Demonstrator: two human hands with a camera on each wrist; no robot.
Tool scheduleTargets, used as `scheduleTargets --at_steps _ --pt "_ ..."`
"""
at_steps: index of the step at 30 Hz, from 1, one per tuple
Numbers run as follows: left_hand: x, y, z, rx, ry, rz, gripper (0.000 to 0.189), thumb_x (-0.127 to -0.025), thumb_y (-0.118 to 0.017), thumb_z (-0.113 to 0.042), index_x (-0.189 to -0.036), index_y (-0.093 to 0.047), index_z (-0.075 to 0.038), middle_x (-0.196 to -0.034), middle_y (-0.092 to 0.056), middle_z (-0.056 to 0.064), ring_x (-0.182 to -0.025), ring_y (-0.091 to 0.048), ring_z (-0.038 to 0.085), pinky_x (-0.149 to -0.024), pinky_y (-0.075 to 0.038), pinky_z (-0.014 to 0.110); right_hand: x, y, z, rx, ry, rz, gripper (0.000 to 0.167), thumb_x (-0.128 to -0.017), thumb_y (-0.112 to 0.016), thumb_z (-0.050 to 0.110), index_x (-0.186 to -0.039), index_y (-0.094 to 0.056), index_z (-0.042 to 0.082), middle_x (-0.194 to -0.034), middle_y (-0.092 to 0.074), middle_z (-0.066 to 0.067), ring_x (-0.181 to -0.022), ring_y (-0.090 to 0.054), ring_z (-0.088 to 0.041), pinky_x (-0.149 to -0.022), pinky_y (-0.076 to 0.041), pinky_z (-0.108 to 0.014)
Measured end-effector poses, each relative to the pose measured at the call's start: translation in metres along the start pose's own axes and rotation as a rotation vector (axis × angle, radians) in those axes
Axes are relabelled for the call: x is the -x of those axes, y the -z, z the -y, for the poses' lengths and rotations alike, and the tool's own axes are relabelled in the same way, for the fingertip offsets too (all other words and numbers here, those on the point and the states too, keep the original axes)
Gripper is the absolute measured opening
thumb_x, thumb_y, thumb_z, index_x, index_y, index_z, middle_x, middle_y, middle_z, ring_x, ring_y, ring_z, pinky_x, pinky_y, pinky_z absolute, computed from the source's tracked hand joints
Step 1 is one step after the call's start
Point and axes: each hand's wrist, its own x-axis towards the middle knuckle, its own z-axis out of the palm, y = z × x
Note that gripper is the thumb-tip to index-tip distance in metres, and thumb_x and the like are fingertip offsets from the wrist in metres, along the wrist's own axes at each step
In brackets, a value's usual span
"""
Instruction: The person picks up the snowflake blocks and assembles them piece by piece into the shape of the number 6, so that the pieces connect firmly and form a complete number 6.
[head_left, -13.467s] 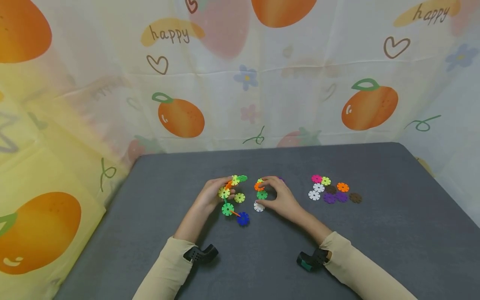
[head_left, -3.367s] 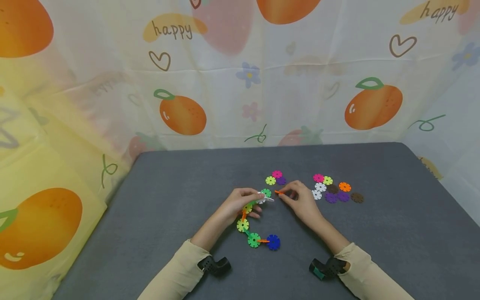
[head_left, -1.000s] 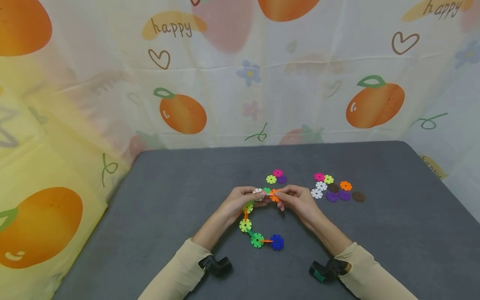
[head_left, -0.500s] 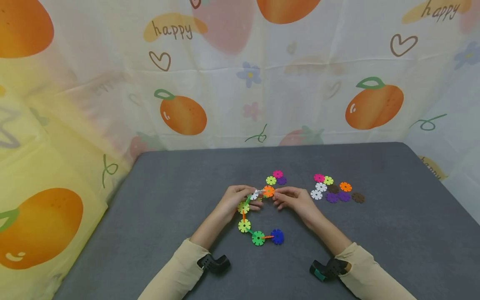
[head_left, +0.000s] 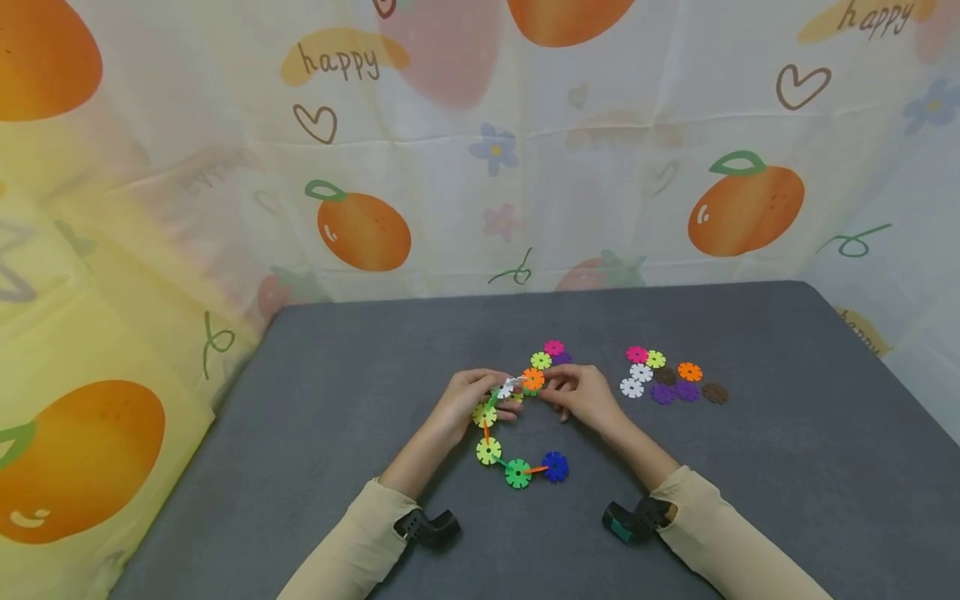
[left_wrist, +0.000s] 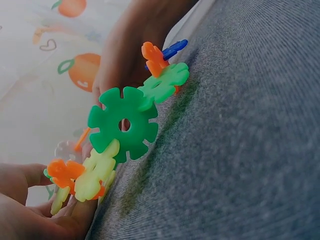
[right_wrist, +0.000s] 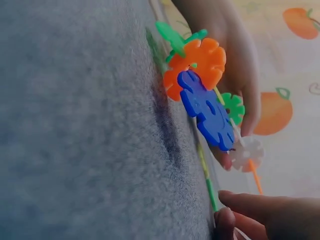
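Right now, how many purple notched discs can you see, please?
3: one purple disc and another side by side farther right, a third beyond the right hand, partly covered. Others may be hidden.

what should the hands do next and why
Probably press the orange disc toward the white disc with the right hand while the left hand steadies the chain: the two discs meet, the right hand is at the orange one's edge, and how firmly they join doesn't show.
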Motion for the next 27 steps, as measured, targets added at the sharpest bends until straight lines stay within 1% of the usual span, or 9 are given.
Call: scheduleTargets --at_steps 3,6,8,10,13,17,19,22,27 --pt "0.0 -0.001 0.0 0.015 0.003 0.009 0.03 -0.101 -0.053 -0.018 -0.119 -0.064 0.003 -0.118 -0.068 0.023 -0.071 -0.073 0.014 -0.074 -0.063 0.037 -0.005 -0.002 0.002 0.12 0.04 -0.006 0.033 -0.083 -0.076 0.009 -0.112 -0.068 -0.006 -0.072 -0.067 -0.013 -0.039 -0.048 -0.005 -0.04 -0.046 -0.024" --pt "0.001 -0.001 0.0 0.039 0.006 0.021 0.03 -0.101 -0.053 -0.017 -0.118 -0.064 0.004 -0.116 -0.068 0.023 -0.071 -0.073 0.015 -0.073 -0.063 0.037 -0.008 -0.004 0.003 0.231 0.071 -0.022 0.034 -0.081 -0.078 0.011 -0.11 -0.07 -0.005 -0.07 -0.065 -0.009 -0.044 -0.046 -0.005 -0.043 -0.042 -0.021" --pt "0.001 -0.002 0.0 0.041 0.001 0.026 0.03 -0.1 -0.053 -0.017 -0.118 -0.064 0.004 -0.115 -0.068 0.023 -0.07 -0.073 0.015 -0.072 -0.063 0.037 -0.009 -0.006 0.003 0.272 0.081 -0.037 0.035 -0.08 -0.079 0.013 -0.108 -0.07 -0.005 -0.072 -0.065 -0.008 -0.05 -0.046 -0.006 -0.048 -0.04 -0.02" --pt "0.001 -0.002 0.0 0.037 -0.003 0.029 0.03 -0.1 -0.053 -0.017 -0.118 -0.064 0.004 -0.115 -0.068 0.023 -0.07 -0.073 0.015 -0.071 -0.063 0.037 -0.008 -0.006 0.002 0.275 0.073 -0.053 0.034 -0.078 -0.081 0.013 -0.106 -0.071 -0.004 -0.074 -0.066 -0.009 -0.054 -0.047 -0.006 -0.05 -0.039 -0.02" --pt "0.001 -0.002 0.0 0.029 -0.003 0.031 0.03 -0.1 -0.054 -0.017 -0.118 -0.064 0.004 -0.115 -0.068 0.022 -0.07 -0.073 0.015 -0.072 -0.063 0.037 -0.005 -0.005 0.001 0.181 0.036 -0.07 0.03 -0.077 -0.081 0.01 -0.102 -0.069 -0.003 -0.081 -0.067 -0.013 -0.052 -0.048 -0.006 -0.048 -0.043 -0.02" --pt "0.001 -0.003 0.0 0.011 0.007 0.032 0.032 -0.1 -0.054 -0.019 -0.121 -0.063 0.003 -0.115 -0.068 0.02 -0.07 -0.072 0.015 -0.073 -0.063 0.038 0.003 -0.003 -0.001 -0.037 -0.017 -0.072 0.024 -0.082 -0.076 0.003 -0.1 -0.062 -0.005 -0.087 -0.067 -0.021 -0.048 -0.053 -0.009 -0.042 -0.049 -0.025" --pt "0.001 -0.003 0.0 0.001 0.005 0.039 0.034 -0.1 -0.055 -0.021 -0.123 -0.062 0.002 -0.116 -0.069 0.021 -0.071 -0.073 0.015 -0.073 -0.063 0.038 0.008 -0.001 -0.002 -0.117 -0.017 -0.071 0.023 -0.084 -0.073 0.002 -0.102 -0.061 -0.007 -0.087 -0.066 -0.024 -0.049 -0.056 -0.011 -0.043 -0.052 -0.028" --pt "0.001 -0.003 0.0 -0.005 0.005 0.041 0.037 -0.099 -0.057 -0.025 -0.125 -0.062 0.001 -0.117 -0.069 0.022 -0.071 -0.072 0.016 -0.071 -0.063 0.038 0.014 0.001 -0.003 -0.176 0.012 -0.07 0.024 -0.087 -0.07 0.002 -0.106 -0.062 -0.009 -0.088 -0.065 -0.028 -0.054 -0.061 -0.013 -0.049 -0.056 -0.03" --pt "0.001 -0.003 0.001 -0.025 0.002 0.042 0.037 -0.097 -0.061 -0.028 -0.123 -0.065 -0.003 -0.118 -0.068 0.019 -0.068 -0.072 0.017 -0.068 -0.063 0.04 0.022 0.002 -0.004 -0.209 0.034 -0.092 0.021 -0.09 -0.069 0.007 -0.103 -0.064 -0.008 -0.085 -0.067 -0.029 -0.058 -0.064 -0.014 -0.056 -0.059 -0.03"
